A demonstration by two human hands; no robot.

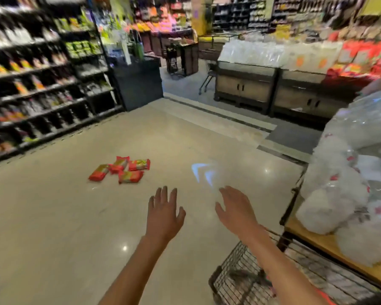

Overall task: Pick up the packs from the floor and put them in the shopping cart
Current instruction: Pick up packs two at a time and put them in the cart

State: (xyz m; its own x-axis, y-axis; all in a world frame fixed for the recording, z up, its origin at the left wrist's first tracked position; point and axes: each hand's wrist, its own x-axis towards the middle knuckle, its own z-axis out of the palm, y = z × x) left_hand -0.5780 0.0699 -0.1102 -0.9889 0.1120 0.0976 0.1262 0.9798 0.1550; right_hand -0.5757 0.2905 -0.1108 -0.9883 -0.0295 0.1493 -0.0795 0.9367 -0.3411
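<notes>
Several red and orange packs lie in a loose cluster on the beige floor, left of centre. My left hand is stretched forward with its fingers spread, holding nothing, a short way below and right of the packs. My right hand is also open and empty, further right. The wire shopping cart sits at the lower right, under my right forearm; only its front basket part shows.
Dark shelves full of goods line the left side. A wooden display table piled with white plastic bags stands close on the right. Low cabinets and another cart stand across the aisle. The whole view is blurred.
</notes>
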